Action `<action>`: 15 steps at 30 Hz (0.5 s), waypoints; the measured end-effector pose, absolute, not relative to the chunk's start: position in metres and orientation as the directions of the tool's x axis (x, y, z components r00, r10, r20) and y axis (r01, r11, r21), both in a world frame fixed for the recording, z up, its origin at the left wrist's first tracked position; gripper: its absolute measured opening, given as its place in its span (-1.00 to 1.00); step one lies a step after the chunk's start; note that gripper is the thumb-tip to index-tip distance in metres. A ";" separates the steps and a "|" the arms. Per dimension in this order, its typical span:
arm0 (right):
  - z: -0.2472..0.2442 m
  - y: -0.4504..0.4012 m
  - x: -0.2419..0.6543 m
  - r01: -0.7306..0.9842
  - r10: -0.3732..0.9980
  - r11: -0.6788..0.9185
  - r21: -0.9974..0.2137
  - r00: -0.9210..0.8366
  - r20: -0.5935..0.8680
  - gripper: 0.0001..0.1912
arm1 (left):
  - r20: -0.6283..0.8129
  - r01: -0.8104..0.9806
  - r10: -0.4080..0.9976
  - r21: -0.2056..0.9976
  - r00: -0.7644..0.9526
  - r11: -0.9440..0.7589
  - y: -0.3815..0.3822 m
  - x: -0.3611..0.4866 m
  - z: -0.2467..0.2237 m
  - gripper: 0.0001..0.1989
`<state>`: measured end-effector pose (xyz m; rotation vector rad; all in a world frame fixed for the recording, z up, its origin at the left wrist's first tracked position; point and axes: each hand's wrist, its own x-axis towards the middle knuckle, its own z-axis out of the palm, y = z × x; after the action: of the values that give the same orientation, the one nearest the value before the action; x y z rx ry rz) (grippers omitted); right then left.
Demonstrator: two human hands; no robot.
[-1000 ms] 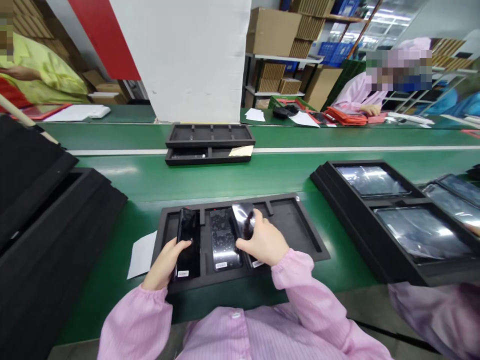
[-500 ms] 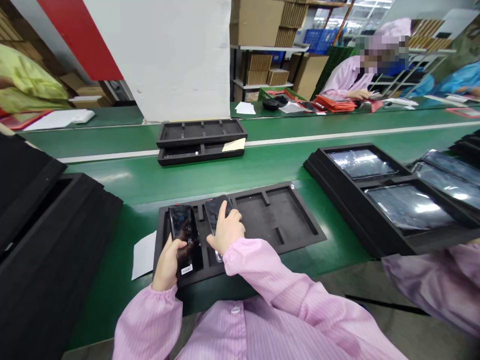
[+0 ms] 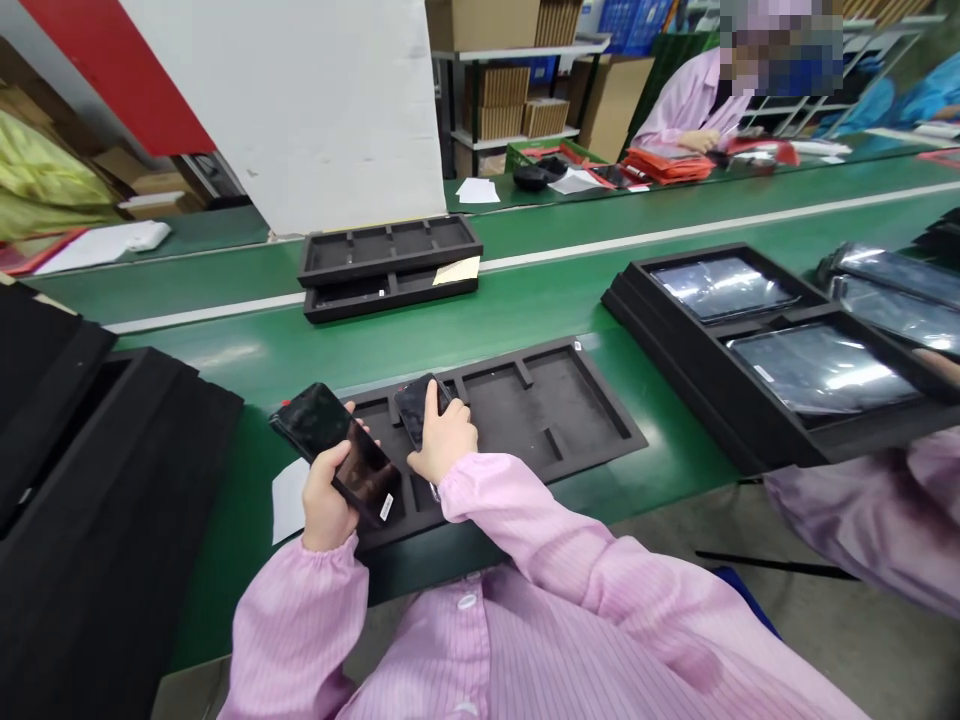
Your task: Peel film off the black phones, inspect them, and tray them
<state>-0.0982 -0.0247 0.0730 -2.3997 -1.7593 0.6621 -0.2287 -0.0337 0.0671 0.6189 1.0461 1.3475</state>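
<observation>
Holding a black phone screen [image 3: 304, 415] at an angle, the left hand [image 3: 328, 500] is keeping its fingers closed around the sides, thumb pressing the glossy face. White label showing at the near end; this screen is hanging over the left end of a black foam tray [image 3: 495, 410], its far corner reaching past the rim.

The right hand [image 3: 448, 440] is grasping a smaller-looking dark screen [image 3: 407, 403] over the tray's middle-left part, index finger lying along the face, thumb bending in at the near edge. Whether this one is touching the tray, cannot tell.

The tray is lying slightly askew on the green bench [image 3: 540, 310], its right-hand compartments showing bare foam. A white paper sheet [image 3: 288, 500] is sticking out by its left end. Beyond, two narrow foam trays [image 3: 390, 250] are sitting one partly over the other, a yellowish slip [image 3: 457, 270] resting on the lower. To the right, a stacked tray [image 3: 690, 375] is bearing two tablet-sized panels [image 3: 821, 365]. Far side: a person in pink [image 3: 682, 100] is sitting near orange-red pouches [image 3: 667, 165].
</observation>
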 end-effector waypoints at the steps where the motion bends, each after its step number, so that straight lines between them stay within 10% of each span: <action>1: 0.075 -0.026 -0.094 0.877 0.933 -0.318 -0.361 0.222 -0.284 0.25 | -0.248 -0.478 0.964 0.860 -0.092 0.176 -0.033 -0.227 0.068 -0.54; 7: 0.086 -0.026 -0.046 0.731 0.958 -0.189 -0.656 -0.008 -0.285 0.28 | -0.221 -0.461 0.968 0.876 -0.117 0.144 -0.023 -0.215 0.072 -0.52; 11: 0.075 -0.020 -0.022 0.302 0.964 0.012 -0.953 -0.255 -0.069 0.29 | -0.227 -0.393 0.974 0.893 0.030 0.220 -0.022 -0.197 0.072 -0.38; 15: 0.064 -0.024 -0.019 -0.033 0.961 0.093 -0.995 -0.258 0.099 0.29 | -0.169 -0.290 0.964 0.930 0.205 0.225 -0.024 -0.179 0.068 -0.26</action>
<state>-0.0191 -0.0241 0.0642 -0.9862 -1.4270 1.3327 -0.1788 -0.0243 0.0678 0.9142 0.9412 1.0699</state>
